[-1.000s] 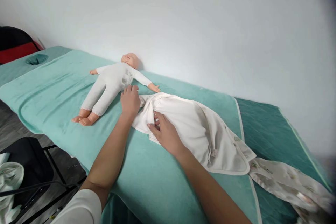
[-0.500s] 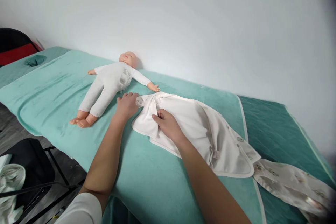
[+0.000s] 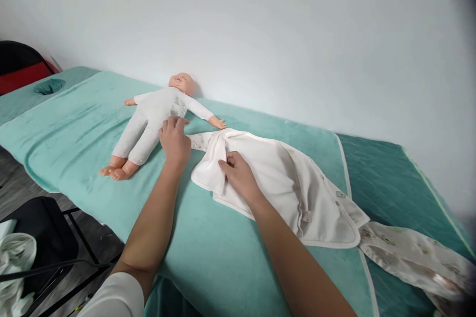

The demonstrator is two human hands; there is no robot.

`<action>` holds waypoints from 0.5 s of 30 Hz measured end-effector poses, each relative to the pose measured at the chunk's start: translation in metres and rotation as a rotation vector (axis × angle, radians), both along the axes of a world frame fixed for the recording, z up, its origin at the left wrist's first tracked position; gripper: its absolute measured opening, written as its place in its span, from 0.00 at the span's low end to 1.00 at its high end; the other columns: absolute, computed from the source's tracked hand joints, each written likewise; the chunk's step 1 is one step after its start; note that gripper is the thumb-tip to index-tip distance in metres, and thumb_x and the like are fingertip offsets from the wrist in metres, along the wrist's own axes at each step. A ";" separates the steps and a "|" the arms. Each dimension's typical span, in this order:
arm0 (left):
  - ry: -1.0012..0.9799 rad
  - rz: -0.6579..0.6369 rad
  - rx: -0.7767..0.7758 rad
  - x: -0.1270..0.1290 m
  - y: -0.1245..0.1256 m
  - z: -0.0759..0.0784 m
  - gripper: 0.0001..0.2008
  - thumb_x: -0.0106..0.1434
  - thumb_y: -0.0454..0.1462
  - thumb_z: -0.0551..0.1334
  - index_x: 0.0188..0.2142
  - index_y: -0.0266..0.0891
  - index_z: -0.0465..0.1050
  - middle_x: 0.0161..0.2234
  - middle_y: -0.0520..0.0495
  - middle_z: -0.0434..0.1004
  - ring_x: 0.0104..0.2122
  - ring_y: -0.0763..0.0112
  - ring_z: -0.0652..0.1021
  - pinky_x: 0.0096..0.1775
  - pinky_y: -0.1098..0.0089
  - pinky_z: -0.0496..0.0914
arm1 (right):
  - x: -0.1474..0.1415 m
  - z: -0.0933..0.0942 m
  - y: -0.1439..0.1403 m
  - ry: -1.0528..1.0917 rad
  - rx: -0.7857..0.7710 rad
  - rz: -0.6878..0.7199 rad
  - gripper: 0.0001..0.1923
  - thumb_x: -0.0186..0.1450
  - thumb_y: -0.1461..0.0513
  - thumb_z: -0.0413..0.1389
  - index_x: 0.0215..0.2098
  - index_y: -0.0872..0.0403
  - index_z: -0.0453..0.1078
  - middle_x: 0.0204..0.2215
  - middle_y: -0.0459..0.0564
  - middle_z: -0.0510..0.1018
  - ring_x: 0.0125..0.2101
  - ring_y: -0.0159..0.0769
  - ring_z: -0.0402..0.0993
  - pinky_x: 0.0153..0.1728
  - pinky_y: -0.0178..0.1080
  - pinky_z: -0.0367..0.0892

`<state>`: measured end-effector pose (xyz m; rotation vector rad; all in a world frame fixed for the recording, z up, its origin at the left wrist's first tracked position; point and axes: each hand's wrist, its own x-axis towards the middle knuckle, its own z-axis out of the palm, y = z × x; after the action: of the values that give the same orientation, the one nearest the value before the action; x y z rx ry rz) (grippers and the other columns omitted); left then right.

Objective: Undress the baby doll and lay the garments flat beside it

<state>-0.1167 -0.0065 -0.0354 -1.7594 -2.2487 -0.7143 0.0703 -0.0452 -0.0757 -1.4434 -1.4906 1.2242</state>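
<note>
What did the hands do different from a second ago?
The left hand slid off the white cloth toward the doll and now sits beside its body. The right hand went from lying flat to pinching a fold of the cloth, bunching its near edge. The doll, the green cover and the patterned cloth stayed put.

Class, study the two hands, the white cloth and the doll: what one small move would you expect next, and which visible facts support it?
Probably the right hand draws its pinched fold of the white cloth outward to flatten it. The cloth is bunched near the doll, and the left hand rests at that bunched end beside the doll.
</note>
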 end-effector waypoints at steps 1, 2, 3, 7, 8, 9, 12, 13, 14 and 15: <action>0.008 -0.015 -0.024 0.002 0.001 -0.002 0.23 0.65 0.26 0.48 0.53 0.45 0.72 0.54 0.41 0.73 0.54 0.56 0.71 0.52 0.58 0.67 | -0.001 -0.001 0.000 -0.022 0.018 -0.002 0.11 0.63 0.53 0.54 0.40 0.50 0.66 0.30 0.42 0.75 0.32 0.37 0.72 0.35 0.38 0.64; 0.023 -0.029 -0.058 0.003 0.001 -0.003 0.22 0.67 0.28 0.48 0.54 0.44 0.71 0.54 0.41 0.74 0.54 0.56 0.72 0.52 0.58 0.67 | -0.002 -0.002 0.000 -0.038 0.031 -0.003 0.12 0.63 0.54 0.54 0.43 0.50 0.66 0.32 0.43 0.76 0.34 0.38 0.74 0.36 0.38 0.65; 0.043 -0.036 -0.100 0.004 0.002 -0.005 0.20 0.68 0.31 0.49 0.54 0.44 0.71 0.54 0.40 0.74 0.54 0.55 0.72 0.51 0.58 0.68 | -0.002 -0.003 0.000 -0.049 0.042 -0.003 0.13 0.63 0.55 0.54 0.45 0.50 0.66 0.34 0.44 0.77 0.35 0.38 0.74 0.38 0.39 0.65; 0.059 0.062 -0.246 0.001 0.001 -0.006 0.20 0.71 0.45 0.51 0.56 0.40 0.69 0.55 0.33 0.73 0.54 0.46 0.73 0.48 0.54 0.71 | 0.003 0.000 0.001 -0.168 0.089 -0.010 0.18 0.62 0.61 0.50 0.50 0.49 0.66 0.35 0.44 0.76 0.35 0.39 0.74 0.38 0.40 0.65; 0.044 0.100 -0.271 -0.002 0.000 -0.006 0.22 0.71 0.47 0.50 0.56 0.38 0.69 0.54 0.31 0.74 0.52 0.45 0.75 0.46 0.53 0.72 | 0.005 0.002 0.001 -0.217 0.102 -0.012 0.19 0.61 0.62 0.49 0.51 0.49 0.66 0.33 0.44 0.76 0.35 0.40 0.73 0.37 0.40 0.64; 0.027 0.129 -0.300 -0.004 0.000 -0.006 0.23 0.72 0.48 0.48 0.55 0.37 0.69 0.52 0.30 0.75 0.50 0.45 0.77 0.45 0.53 0.72 | 0.007 0.003 0.001 -0.264 0.111 -0.015 0.21 0.61 0.63 0.48 0.52 0.49 0.66 0.32 0.44 0.75 0.34 0.40 0.73 0.37 0.40 0.64; -0.007 0.141 -0.403 -0.010 0.001 -0.006 0.26 0.72 0.50 0.44 0.54 0.34 0.69 0.45 0.29 0.79 0.45 0.45 0.80 0.44 0.53 0.73 | 0.009 0.006 0.000 -0.349 0.111 -0.007 0.22 0.61 0.63 0.48 0.53 0.49 0.66 0.32 0.45 0.75 0.34 0.41 0.72 0.36 0.41 0.63; -0.013 0.133 -0.423 -0.011 0.002 -0.006 0.26 0.72 0.49 0.45 0.54 0.34 0.69 0.44 0.29 0.80 0.44 0.45 0.81 0.44 0.54 0.73 | 0.009 0.006 0.000 -0.366 0.110 -0.001 0.22 0.62 0.62 0.48 0.53 0.49 0.66 0.32 0.45 0.75 0.33 0.41 0.72 0.35 0.41 0.62; -0.018 0.123 -0.426 -0.012 0.003 -0.006 0.24 0.72 0.48 0.46 0.55 0.35 0.68 0.44 0.30 0.80 0.44 0.46 0.81 0.44 0.55 0.73 | 0.008 0.006 -0.001 -0.380 0.111 0.003 0.21 0.62 0.62 0.48 0.54 0.49 0.66 0.32 0.45 0.75 0.33 0.41 0.72 0.35 0.40 0.62; -0.024 0.113 -0.409 -0.012 0.004 -0.007 0.22 0.72 0.46 0.48 0.56 0.36 0.67 0.44 0.31 0.81 0.45 0.47 0.81 0.44 0.56 0.73 | 0.007 0.005 -0.001 -0.394 0.113 0.007 0.21 0.63 0.61 0.47 0.54 0.49 0.66 0.32 0.45 0.75 0.33 0.41 0.72 0.34 0.40 0.61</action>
<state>-0.1286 -0.0028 -0.0420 -1.7690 -2.6297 -0.2659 0.0777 -0.0462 -0.0702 -1.6692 -1.7925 0.8736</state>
